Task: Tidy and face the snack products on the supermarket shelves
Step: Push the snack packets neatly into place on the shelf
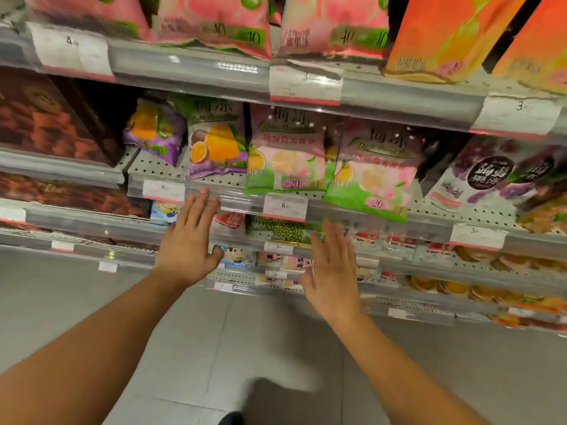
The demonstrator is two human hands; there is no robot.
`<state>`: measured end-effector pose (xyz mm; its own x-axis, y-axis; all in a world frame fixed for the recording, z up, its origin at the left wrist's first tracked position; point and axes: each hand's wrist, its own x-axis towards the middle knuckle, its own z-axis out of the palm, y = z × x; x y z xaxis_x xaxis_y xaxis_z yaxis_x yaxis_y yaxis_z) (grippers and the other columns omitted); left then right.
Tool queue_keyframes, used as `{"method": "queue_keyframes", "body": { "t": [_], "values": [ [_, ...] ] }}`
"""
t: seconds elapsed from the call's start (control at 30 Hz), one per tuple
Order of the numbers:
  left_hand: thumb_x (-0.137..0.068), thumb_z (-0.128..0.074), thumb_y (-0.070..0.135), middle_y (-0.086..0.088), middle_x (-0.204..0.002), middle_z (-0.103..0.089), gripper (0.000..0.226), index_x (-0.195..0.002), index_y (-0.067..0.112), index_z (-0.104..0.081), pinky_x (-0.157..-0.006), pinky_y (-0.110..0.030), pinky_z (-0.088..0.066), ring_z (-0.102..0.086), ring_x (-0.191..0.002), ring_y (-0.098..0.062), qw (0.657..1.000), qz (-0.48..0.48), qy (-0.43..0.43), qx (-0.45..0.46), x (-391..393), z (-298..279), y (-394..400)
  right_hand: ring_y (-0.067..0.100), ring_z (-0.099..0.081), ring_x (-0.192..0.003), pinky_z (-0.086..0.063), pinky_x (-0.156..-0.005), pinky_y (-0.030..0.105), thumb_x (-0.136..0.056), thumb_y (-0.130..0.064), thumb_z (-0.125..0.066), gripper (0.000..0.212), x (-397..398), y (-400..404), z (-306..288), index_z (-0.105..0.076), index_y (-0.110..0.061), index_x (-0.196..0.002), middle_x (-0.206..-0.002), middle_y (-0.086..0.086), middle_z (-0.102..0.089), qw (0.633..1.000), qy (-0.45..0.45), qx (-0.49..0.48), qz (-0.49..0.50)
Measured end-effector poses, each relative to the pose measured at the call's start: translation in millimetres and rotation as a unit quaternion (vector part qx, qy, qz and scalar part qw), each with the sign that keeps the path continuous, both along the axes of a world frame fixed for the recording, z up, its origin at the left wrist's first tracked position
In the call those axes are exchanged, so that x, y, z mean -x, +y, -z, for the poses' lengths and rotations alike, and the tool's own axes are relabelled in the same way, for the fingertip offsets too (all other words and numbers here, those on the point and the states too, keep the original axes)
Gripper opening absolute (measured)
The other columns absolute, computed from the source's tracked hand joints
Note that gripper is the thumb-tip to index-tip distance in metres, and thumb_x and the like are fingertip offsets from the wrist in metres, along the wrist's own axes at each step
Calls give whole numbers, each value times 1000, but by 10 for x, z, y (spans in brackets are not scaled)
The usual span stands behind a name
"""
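Snack bags, middle shelf (227, 200) — purple-orange bag (216, 151) at 12 o'clock of left hand (187, 240), pink-green bag (372, 173) at 1 o'clock of right hand (333, 271); both hands flat-fingered, holding nothing — probably light, soft, crinkly; take by side edges.

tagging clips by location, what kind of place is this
Most likely a supermarket snack aisle: tiered metal shelves with price tags clipped along their front rails, and rows of packaged snack bags facing out. Both hands are empty.
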<state>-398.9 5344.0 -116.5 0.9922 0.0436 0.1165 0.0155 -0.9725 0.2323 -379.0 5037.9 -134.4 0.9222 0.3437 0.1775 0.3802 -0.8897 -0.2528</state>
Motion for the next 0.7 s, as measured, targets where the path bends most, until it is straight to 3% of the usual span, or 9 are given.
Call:
{"method": "queue_keyframes", "body": {
  "t": [0.1, 0.17, 0.23, 0.33, 0.43, 0.53, 0.63, 0.7],
  "values": [
    [-80, -49, 49, -3, -172, -1, 95, -162, 15, -16, -113, -60, -36, 0, -158, -30, 995, -22, -98, 6, -93, 284, -87, 33, -39, -145, -33, -119, 56, -88, -26, -47, 55, 220, -100, 564, -54, -12, -140, -156, 14, -44, 998, -8, -20, -63],
    [-82, -53, 40, -10, -171, -9, 89, -159, 7, -25, -122, -51, -23, -4, -157, -35, 982, -28, -189, 9, -187, 481, -136, 30, -55, -131, -45, -111, 55, -87, -26, -47, 50, 158, -166, 1007, -62, -15, -134, -143, 8, -59, 994, 17, 12, -107],
    [-81, -60, 27, -16, -168, -18, 84, -155, 2, -30, -127, -44, -12, -10, -155, -40, 960, -39, -277, 17, -325, 670, -158, 28, -52, -137, -40, -116, 50, -87, -25, -55, 56, -74, -219, 1371, -57, -17, -142, -148, 6, -56, 995, 18, 55, -85],
    [-72, -66, 9, -20, -160, -30, 82, -148, -1, -38, -124, -52, -18, -19, -150, -44, 916, -56, -394, 43, -578, 937, -199, 24, -37, -147, -32, -121, 43, -87, -18, -66, 69, -348, -256, 1784, -42, -16, -152, -157, 6, -43, 999, 28, 12, -10],
    [-65, -65, 0, -18, -155, -33, 82, -144, -2, -39, -124, -50, -18, -23, -145, -40, 868, -51, -493, 37, -798, 1080, -225, 34, -42, -143, -48, -106, 57, -66, -14, -84, 85, -449, -215, 2110, -47, -10, -142, -150, 18, -51, 999, -14, 7, -28],
    [-67, -63, 0, -17, -153, -32, 78, -142, -3, -40, -125, -49, -18, -24, -143, -42, 845, -45, -533, 22, -858, 1141, -212, 40, -45, -141, -46, -106, 58, -69, -13, -70, 67, -522, -212, 2360, -61, -5, -135, -149, 19, -52, 997, -53, 42, -22],
    [-71, -60, 2, -19, -155, -34, 76, -144, -6, -42, -124, -52, -20, -26, -144, -48, 839, -49, -541, 7, -850, 1167, -215, 38, -40, -145, -42, -111, 56, -78, -26, -55, 65, -507, -187, 2471, -57, -8, -140, -153, 16, -48, 994, -103, 45, -14],
    [-71, -61, 3, -22, -156, -35, 77, -145, -5, -41, -125, -49, -18, -26, -145, -50, 838, -59, -542, 3, -849, 1180, -230, 35, -36, -148, -40, -114, 53, -79, -26, -61, 67, -492, -166, 2549, -53, -11, -144, -156, 13, -44, 991, -128, 26, -10]
  ]
}}
